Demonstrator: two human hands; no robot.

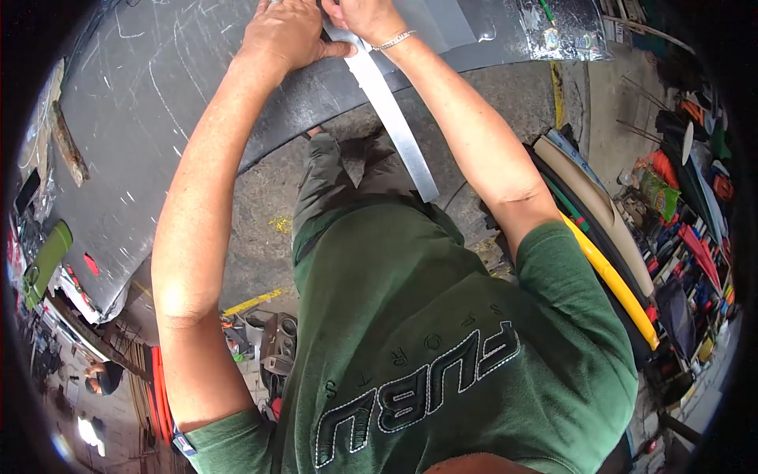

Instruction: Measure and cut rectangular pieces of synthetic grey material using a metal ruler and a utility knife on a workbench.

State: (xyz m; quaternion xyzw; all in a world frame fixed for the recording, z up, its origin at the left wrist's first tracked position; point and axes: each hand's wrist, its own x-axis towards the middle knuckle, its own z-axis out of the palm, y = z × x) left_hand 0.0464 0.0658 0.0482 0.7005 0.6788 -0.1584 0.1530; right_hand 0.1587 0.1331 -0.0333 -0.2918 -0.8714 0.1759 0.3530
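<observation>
Here both hands, left hand (286, 33) and right hand (365, 17), press a grey strip (393, 118) onto a panel (158, 110).

Both arms bare, stretched up from the lower frame toward the top centre. Left forearm long and nearly straight, running from lower left up to the left hand (286, 33), palm down, knuckles toward the top edge, thumb pointing right. Right arm bent at the elbow at right of centre, forearm slanting up and left to the right hand (362, 16), partly cut off by the top edge, fingers curled, wrist ringed by a thin silver bracelet (394, 39). Hands close together, almost touching.
</observation>
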